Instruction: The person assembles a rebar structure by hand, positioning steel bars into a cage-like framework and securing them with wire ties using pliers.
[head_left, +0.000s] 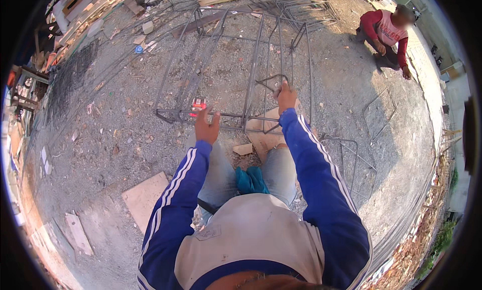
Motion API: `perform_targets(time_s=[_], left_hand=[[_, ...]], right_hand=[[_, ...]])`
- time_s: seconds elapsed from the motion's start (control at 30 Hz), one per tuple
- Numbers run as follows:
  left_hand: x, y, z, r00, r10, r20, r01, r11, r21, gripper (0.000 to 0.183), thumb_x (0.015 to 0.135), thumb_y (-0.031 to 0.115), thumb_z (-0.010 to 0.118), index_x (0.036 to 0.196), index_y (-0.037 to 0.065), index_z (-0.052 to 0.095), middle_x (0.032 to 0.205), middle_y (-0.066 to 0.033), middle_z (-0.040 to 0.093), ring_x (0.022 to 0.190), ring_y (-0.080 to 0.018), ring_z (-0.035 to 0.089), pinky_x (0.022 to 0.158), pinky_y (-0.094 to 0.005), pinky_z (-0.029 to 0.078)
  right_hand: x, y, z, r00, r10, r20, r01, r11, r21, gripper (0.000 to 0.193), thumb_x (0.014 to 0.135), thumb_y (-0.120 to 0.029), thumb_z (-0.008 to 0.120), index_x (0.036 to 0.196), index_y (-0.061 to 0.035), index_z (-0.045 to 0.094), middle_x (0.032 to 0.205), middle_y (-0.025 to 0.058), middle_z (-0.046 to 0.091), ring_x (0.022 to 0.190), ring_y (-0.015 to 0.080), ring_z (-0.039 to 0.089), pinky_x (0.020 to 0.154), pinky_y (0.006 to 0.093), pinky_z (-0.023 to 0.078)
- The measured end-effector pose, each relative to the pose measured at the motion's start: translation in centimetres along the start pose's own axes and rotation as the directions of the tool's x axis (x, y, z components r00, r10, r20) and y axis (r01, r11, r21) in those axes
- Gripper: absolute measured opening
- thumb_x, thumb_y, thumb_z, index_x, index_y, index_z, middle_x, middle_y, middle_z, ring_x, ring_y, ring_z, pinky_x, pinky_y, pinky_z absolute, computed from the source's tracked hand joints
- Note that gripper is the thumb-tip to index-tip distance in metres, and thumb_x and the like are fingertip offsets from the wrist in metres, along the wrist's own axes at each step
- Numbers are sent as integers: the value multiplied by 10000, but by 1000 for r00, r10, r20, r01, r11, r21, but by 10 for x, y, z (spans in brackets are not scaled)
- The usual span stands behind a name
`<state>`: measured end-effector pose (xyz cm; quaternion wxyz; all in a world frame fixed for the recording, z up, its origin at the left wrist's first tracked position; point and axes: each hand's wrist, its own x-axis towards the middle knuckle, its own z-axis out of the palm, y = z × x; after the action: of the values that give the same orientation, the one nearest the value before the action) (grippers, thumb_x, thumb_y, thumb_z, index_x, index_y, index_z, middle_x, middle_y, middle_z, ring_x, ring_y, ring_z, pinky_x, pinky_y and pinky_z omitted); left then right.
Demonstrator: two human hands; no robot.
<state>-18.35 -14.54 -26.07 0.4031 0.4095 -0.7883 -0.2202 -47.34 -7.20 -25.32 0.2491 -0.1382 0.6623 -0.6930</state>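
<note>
Right hand: grip looks closed around a bent rod, over the right part of the rebar frame. Left hand: grip loose, thumb and fingers apart, at the frame's near bars; can't tell if it touches them. Red box just beyond the left fingertips.

Frame lies on gravel ground right in front of the person, near edge just past the knees, near right part over a flat brown board. Open gravel left of frame as far as the dark wire mesh. Right side: gravel between frame and a crouching co-worker, loose bent bars nearer the person. Far edge tight: stacked bent bars near the far right corner.
</note>
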Motion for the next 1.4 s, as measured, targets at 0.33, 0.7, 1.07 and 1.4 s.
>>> perform_targets(time_s=[0.33, 0.7, 1.07, 1.4], left_hand=[[-108, 64, -46, 854, -422, 304, 514, 772, -374, 346, 924, 218, 600, 1177, -17, 576, 1083, -113, 642, 990, -171, 608, 874, -295, 467], [-24, 149, -85, 699, -276, 660, 602, -270, -751, 688, 901, 572, 472, 1328, 35, 423, 1147, -120, 591, 1044, -250, 580, 889, -403, 475], [-51, 136, -115, 688, -442, 575, 657, 43, -753, 566, 842, 268, 618, 1301, 18, 400, 964, -75, 566, 880, -179, 569, 788, -383, 518], [-30, 136, -121, 715, -320, 622, 657, 1, -754, 594, 864, 433, 639, 1251, 23, 452, 944, -82, 575, 851, -169, 595, 731, -365, 547]], right_hand=[[-34, -114, 22, 944, -319, -86, 307, 943, -129, 321, 967, -291, 481, 779, -33, 514, 608, 46, 485, 571, 163, 485, 565, 328, 403], [-232, -90, 8, 317, -538, 781, 805, 588, 78, 212, 860, -172, 584, 967, 6, 542, 994, 189, 579, 1016, 379, 545, 915, 462, 434], [-263, -106, -22, 471, -276, 838, 545, 838, -30, 222, 864, -132, 602, 1052, -15, 599, 1011, 153, 608, 964, 325, 583, 869, 408, 453], [-272, -106, -14, 604, -141, 784, 334, 938, -89, 130, 888, -115, 606, 967, -13, 621, 835, 78, 617, 781, 162, 585, 727, 287, 460]])
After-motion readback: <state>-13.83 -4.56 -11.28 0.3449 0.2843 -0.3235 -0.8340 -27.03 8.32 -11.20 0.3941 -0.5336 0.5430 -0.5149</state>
